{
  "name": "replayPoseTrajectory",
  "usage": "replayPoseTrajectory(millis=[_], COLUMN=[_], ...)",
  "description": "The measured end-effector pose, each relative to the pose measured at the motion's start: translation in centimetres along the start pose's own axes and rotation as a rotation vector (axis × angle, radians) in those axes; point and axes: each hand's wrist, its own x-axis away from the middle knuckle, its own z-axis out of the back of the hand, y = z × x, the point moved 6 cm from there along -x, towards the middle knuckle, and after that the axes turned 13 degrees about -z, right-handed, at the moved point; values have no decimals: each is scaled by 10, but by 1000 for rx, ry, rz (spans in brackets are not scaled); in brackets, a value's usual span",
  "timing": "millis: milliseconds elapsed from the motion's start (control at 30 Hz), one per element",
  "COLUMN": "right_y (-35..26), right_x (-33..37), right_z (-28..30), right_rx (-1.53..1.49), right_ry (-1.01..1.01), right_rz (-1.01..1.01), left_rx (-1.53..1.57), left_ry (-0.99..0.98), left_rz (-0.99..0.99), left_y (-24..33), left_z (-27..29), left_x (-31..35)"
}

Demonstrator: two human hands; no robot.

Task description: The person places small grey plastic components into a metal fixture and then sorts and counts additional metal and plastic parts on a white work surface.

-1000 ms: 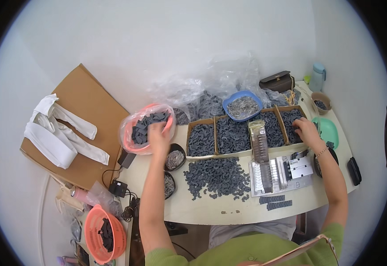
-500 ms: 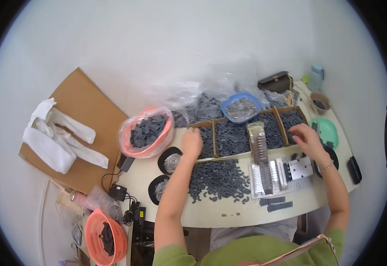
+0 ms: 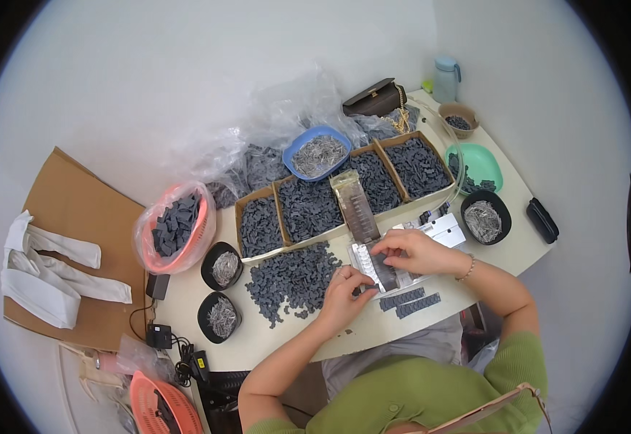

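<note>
My left hand is at the near left corner of a white-and-metal jig, its thumb and finger closed on a small dark grey piece. Over the jig's middle, my right hand has its fingers pinched together; what they hold, if anything, is hidden. A clear slotted strip slopes from the boxes down to the jig. Left of it spreads a loose pile of small dark grey pieces. Two rows of joined dark pieces lie just in front of the jig.
Behind the jig stands a divided cardboard box of dark pieces, with a blue bowl of metal pins on it. Black bowls of pins flank the work. A pink basket, a green tray and a black case stand around.
My right hand has come from the right-hand box compartment to the jig. My left hand has moved from the box's left end to the jig's near corner. The view has shifted.
</note>
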Motion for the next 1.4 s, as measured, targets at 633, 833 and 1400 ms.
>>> replayPoseTrajectory(millis=[633,833,1400], right_y=[-3,-13,13], right_x=[12,37,-64], right_z=[-35,-56,60], right_rx=[521,813,769], right_ry=[227,229,544], right_rz=[308,449,188], left_rx=[-405,-300,-412], left_ry=[-2,-59,-298], left_rz=[-248,-308,-61], left_y=[33,22,-53], left_z=[-6,42,81], left_x=[3,-8,-91])
